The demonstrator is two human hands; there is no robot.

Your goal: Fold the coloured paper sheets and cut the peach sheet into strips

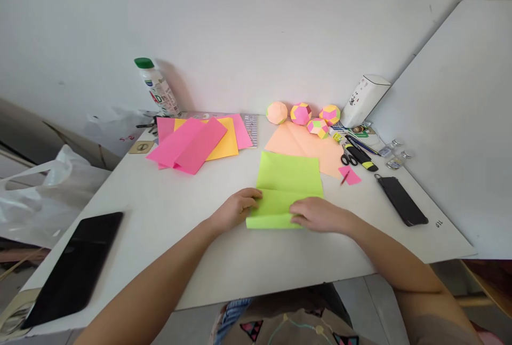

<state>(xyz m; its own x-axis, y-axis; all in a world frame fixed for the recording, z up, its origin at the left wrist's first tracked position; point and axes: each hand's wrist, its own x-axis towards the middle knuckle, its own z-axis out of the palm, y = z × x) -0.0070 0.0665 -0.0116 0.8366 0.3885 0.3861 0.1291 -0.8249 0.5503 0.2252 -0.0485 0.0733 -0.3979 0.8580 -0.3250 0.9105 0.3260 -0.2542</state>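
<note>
A light green sheet of paper [288, 171] lies on the white table in front of me, its near part folded over into a raised flap along the front edge. My left hand [238, 209] is at the sheet's left edge, with fingers curled and closed on the paper there. On the right side, my right hand [318, 214] grips the folded part between thumb and fingers. Beneath the green sheet's far end is a peach sheet of paper [302, 139] with crease lines.
Pink paper [192, 145] and a yellow sheet [224, 145] lie at the back left. Several paper balls [301, 114] sit by the wall. Scissors [349, 157], a cutter [360, 154] and a black pouch [402, 200] are rightward. A black tablet [76, 267] rests at left.
</note>
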